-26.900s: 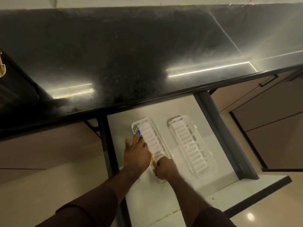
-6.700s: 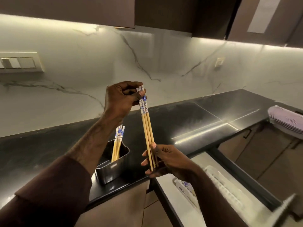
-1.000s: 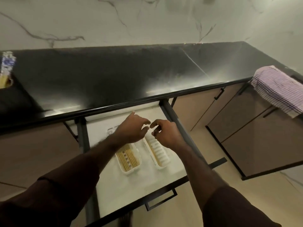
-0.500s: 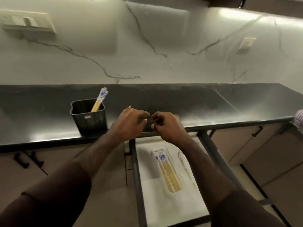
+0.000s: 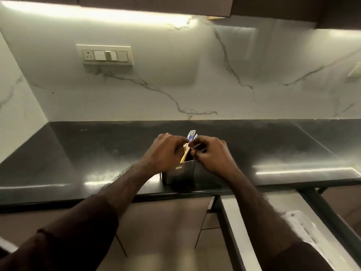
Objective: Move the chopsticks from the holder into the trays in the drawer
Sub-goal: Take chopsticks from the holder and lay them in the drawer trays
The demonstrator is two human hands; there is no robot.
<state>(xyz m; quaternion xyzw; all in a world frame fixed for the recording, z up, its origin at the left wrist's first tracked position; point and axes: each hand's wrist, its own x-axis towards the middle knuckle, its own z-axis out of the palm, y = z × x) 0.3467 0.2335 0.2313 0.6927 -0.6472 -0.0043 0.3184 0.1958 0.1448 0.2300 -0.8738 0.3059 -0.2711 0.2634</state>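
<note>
Fingers of both hands pinch the last chopsticks sticking up from the holder just below, probably bunching them to lift out together.

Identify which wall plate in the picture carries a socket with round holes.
The wide switch plate at upper left: its leftmost section has round holes. The small plate at the right edge shows none.
</note>
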